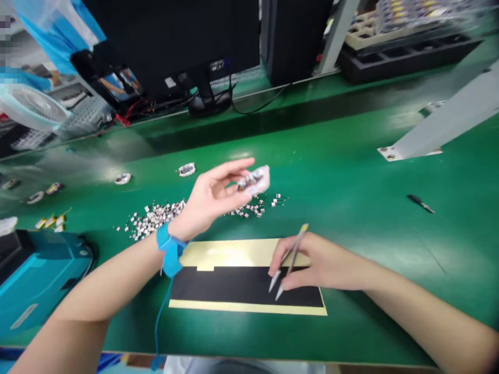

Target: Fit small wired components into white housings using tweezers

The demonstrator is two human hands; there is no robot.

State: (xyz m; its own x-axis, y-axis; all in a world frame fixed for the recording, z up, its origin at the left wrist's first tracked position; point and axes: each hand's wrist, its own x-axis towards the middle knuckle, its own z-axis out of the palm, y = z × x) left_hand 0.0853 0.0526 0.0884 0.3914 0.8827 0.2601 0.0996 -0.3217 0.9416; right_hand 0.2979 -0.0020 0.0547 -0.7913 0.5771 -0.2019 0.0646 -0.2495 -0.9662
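Head view: small white-rimmed part at left grip's fingertips.

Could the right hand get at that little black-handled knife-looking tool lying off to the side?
Probably yes: the black-handled tool lies on the green bench on the right hand's own side, with nothing seen between them, though the fingers would likely need to free themselves of the tweezers.

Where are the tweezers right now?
In the head view, the tweezers are in the right hand, tips pointing down over the black strip near the front edge of the green table.
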